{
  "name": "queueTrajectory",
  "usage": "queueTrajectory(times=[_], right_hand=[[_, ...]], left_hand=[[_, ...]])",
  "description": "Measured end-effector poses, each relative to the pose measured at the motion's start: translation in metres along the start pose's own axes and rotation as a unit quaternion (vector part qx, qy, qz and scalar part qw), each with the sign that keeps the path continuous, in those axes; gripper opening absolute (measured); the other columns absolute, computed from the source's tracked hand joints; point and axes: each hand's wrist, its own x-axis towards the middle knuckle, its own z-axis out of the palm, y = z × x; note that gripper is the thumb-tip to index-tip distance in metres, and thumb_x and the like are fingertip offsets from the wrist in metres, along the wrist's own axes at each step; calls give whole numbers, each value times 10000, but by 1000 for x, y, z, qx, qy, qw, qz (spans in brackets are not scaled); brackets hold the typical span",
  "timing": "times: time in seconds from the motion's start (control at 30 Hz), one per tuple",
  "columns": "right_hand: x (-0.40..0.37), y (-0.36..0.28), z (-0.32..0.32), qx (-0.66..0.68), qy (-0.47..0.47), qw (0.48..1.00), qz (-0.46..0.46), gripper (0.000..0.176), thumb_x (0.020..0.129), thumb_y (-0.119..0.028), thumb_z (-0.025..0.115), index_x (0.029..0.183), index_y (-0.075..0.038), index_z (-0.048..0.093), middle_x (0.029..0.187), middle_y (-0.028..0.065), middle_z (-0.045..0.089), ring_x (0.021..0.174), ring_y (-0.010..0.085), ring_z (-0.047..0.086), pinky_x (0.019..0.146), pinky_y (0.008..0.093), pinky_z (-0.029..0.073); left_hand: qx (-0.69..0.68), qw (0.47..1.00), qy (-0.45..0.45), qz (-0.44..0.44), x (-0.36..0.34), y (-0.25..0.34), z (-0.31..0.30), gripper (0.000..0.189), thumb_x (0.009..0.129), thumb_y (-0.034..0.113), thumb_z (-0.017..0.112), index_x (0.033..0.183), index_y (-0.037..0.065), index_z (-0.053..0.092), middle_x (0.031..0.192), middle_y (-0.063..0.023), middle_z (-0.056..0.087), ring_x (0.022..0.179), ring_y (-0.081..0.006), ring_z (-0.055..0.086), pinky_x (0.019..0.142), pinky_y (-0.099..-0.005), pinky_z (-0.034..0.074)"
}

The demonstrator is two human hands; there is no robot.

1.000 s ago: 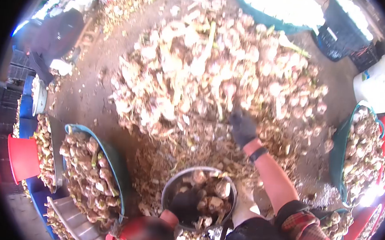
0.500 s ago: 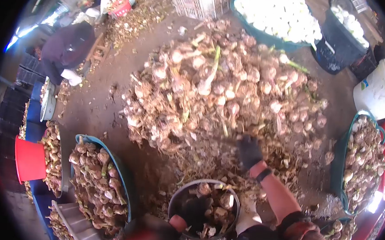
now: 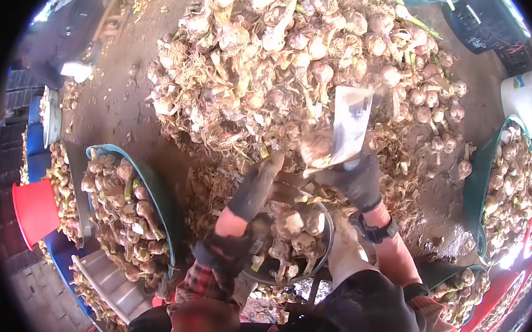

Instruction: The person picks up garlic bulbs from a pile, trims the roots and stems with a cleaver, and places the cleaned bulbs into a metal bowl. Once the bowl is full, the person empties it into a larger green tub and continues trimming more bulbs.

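head view, right hand [image 3: 354, 179] grips knife [image 3: 350, 125], left hand [image 3: 255, 187] fingers outstretched

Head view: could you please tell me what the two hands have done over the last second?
The right hand has drawn back from the garlic pile and now holds a bulb, with what looks like a blade, above the metal bowl. The left hand has lifted out of the bowl and reaches toward the bulb. Pile, bowl and blue tub stayed put.
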Motion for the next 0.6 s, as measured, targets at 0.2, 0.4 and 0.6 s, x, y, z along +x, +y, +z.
queueTrajectory(times=[0.2,0.4,0.6], right_hand=[[-24,13,21,22,-59,998,-9,488,611,-192,836,1009,-29,606,867,101,673,797,229,656,743,341,519],[-37,20,17,108,-92,986,85,324,715,-92,789,984,-16,625,775,51,676,680,84,621,614,273,508],[-48,18,24,222,-62,962,148,251,731,-101,772,922,-20,630,778,41,668,706,88,617,636,268,509]], left_hand=[[-179,977,-1,117,20,-32,8,484,962,402,489,1275,33,468,1139,-104,593,921,-207,634,783,-366,557],[62,974,11,216,-15,-11,27,739,816,214,740,1405,-11,355,1094,-101,636,815,-87,589,704,-224,493],[398,843,166,323,-19,-7,23,743,605,74,798,1266,2,469,1038,-125,599,899,-179,588,781,-328,497]])
